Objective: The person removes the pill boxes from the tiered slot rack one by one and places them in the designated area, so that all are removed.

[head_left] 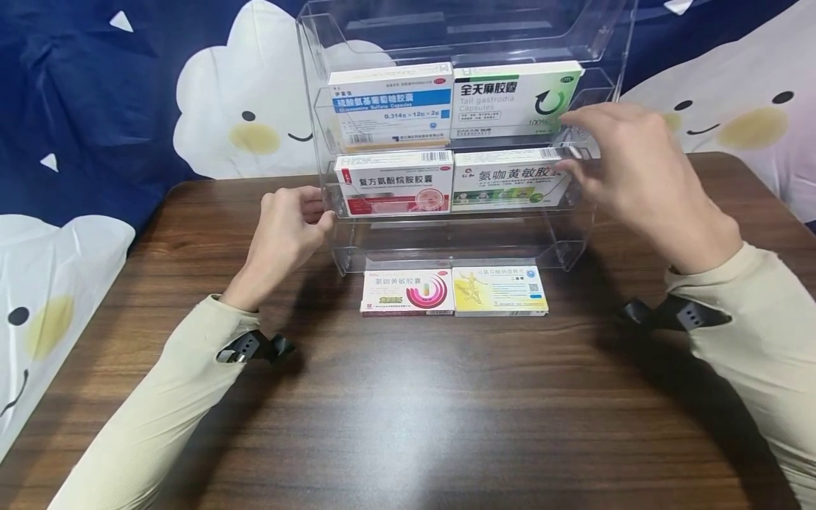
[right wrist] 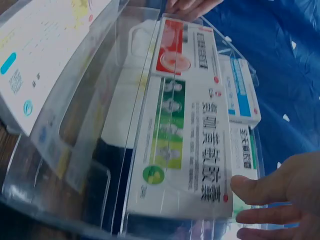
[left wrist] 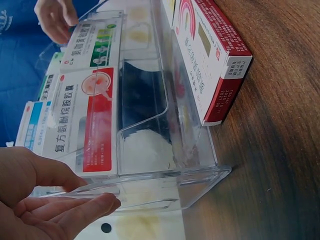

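A clear plastic tiered rack (head_left: 446, 237) stands on the table. My left hand (head_left: 290, 230) holds its left side wall, with thumb and fingers on either side of the edge in the left wrist view. On the middle tier sit a red-and-white medicine box (head_left: 395, 185) and a green-and-white medicine box (head_left: 510, 180). My right hand (head_left: 644, 173) is at the right end of that green-and-white box, thumb by its upper edge and fingers spread apart. Behind, on a higher tier, stand a blue-and-white box (head_left: 392, 110) and a white capsule box with a green arrow (head_left: 513, 103).
Two more boxes lie side by side in front of the rack: a pink-and-white box (head_left: 408, 292) and a yellow-and-white box (head_left: 499, 290). The wooden table (head_left: 408, 411) stretches toward me. A dark blue cloth with clouds (head_left: 115, 92) hangs behind.
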The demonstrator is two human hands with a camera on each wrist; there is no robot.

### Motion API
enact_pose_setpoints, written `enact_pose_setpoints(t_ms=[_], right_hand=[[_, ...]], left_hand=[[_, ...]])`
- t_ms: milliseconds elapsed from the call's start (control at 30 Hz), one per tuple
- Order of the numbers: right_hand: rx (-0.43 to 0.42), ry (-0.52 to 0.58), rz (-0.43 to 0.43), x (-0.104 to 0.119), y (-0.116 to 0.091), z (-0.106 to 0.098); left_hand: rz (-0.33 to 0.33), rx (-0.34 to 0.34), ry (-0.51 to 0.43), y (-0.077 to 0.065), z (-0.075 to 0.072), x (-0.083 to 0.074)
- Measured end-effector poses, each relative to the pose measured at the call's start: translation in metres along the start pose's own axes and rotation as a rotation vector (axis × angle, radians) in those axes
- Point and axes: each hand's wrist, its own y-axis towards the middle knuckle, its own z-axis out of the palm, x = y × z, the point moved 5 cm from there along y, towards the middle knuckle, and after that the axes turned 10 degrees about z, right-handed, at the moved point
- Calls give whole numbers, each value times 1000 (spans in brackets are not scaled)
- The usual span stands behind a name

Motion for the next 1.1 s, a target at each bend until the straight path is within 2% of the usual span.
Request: enact_pose_setpoints(t_ms=[133, 300, 600, 767, 867, 933, 1000, 1100], right_hand=[[60, -54, 21, -7, 3, 2], [180, -43, 15, -5, 4, 11], [254, -49, 40, -10, 6, 18], [207, -34, 43, -15, 8, 13], [127, -28, 39, -17, 8, 2], [83, -10, 78, -19, 8, -6], [38, 58, 118, -21, 5, -15], [6, 250, 193, -25, -1, -23]], left_hand=[[4, -4, 3, -1, 0, 0], [9, -11, 5, -2, 0, 1], [15, -10, 1, -2, 0, 0], [9, -4, 0, -2, 1, 0], [10, -6, 3, -1, 1, 0], [11, -8, 8, -1, 1, 0], [10, -7, 10, -1, 1, 0], [8, -4, 10, -1, 1, -1]])
